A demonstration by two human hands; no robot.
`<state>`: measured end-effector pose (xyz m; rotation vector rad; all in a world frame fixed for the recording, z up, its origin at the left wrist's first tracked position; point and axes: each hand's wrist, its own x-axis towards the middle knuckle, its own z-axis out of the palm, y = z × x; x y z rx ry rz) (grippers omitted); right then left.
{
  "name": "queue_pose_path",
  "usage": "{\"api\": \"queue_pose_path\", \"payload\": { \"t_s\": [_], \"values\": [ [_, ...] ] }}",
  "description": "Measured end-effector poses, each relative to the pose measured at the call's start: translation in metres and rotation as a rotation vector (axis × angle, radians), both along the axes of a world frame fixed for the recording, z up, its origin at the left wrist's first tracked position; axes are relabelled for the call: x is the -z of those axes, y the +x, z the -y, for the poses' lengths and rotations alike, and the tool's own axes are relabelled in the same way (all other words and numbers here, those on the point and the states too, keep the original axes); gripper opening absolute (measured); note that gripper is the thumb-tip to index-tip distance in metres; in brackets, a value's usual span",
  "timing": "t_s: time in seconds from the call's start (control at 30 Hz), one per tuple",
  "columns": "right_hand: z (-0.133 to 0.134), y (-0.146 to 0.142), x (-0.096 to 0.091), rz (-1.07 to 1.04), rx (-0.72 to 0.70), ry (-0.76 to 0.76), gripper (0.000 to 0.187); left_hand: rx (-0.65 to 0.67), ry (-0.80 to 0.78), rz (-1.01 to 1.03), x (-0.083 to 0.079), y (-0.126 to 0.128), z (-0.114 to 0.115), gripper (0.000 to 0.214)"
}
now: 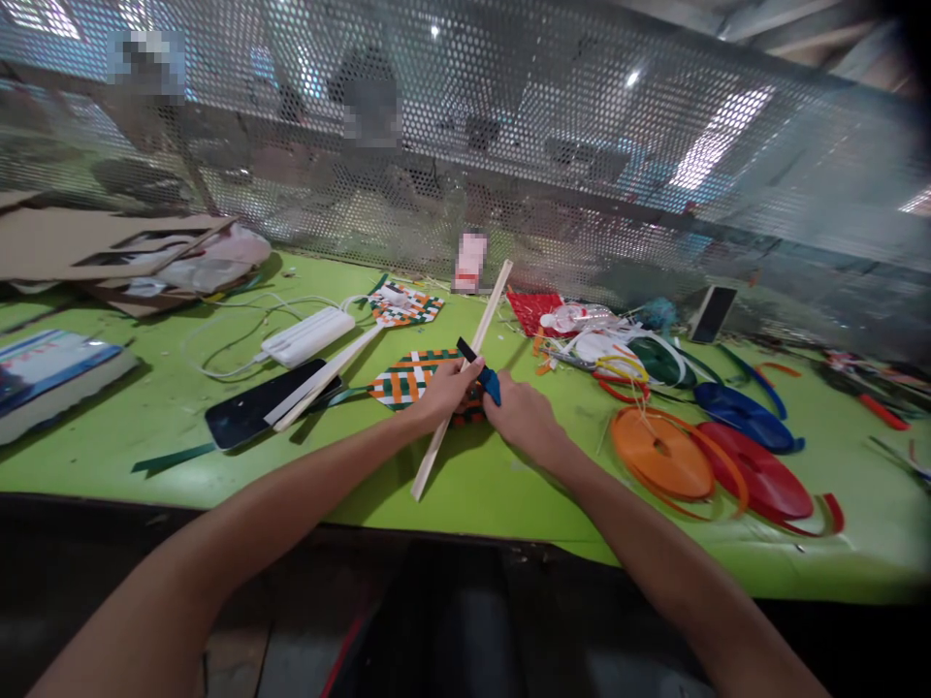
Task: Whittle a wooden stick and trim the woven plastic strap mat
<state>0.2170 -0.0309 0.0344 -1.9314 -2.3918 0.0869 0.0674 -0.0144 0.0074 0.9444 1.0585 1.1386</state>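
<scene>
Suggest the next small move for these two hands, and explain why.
Perhaps slide the left hand slightly toward the near end of the wooden stick: it grips right beside the blue-and-black tool in the right hand, which crosses the stick.

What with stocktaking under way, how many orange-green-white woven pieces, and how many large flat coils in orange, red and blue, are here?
Orange-green-white woven pieces: 2
Orange coil: 1
Red coil: 1
Blue coil: 1
Total: 5
</scene>
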Motion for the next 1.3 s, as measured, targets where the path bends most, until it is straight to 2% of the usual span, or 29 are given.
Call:
{"api": "queue_pose_path", "payload": {
  "t_s": [0.13, 0.23, 0.33, 0.43, 0.53, 0.8, 0.97, 1.13, 1.3],
  "values": [
    [-0.003, 0.002, 0.005, -0.002, -0.012, -0.003, 0.032, 0.040, -0.045, 0.049, 0.001, 0.000, -0.001, 0.046],
    [-0.013, 0.011, 0.006, -0.048, 0.016, 0.022, 0.033, 0.163, -0.136, 0.185, -0.001, -0.001, -0.002, 0.035],
    [-0.032, 0.031, 0.004, -0.086, 0.097, 0.124, 0.032, 0.267, -0.181, 0.287, -0.004, -0.001, -0.002, 0.022],
    [-0.052, 0.052, 0.003, -0.103, 0.160, 0.227, 0.035, 0.249, -0.186, 0.252, -0.005, -0.001, 0.000, 0.020],
    [-0.063, 0.061, 0.007, -0.154, 0.139, 0.256, 0.034, 0.220, -0.162, 0.180, -0.007, 0.001, 0.003, 0.020],
    [-0.053, 0.043, 0.020, -0.202, -0.022, 0.223, 0.039, 0.187, -0.116, 0.072, -0.002, 0.005, 0.004, 0.024],
    [-0.054, 0.044, 0.025, -0.268, 0.033, 0.235, 0.035, 0.177, -0.089, 0.056, 0.001, 0.005, 0.002, 0.025],
    [-0.060, 0.049, 0.029, -0.415, 0.066, 0.250, 0.035, 0.158, -0.121, 0.078, -0.007, -0.001, 0.001, 0.024],
    [-0.067, 0.053, 0.032, -0.518, 0.013, 0.397, 0.036, 0.194, -0.201, -0.049, -0.011, -0.004, -0.004, 0.022]
  ]
}}
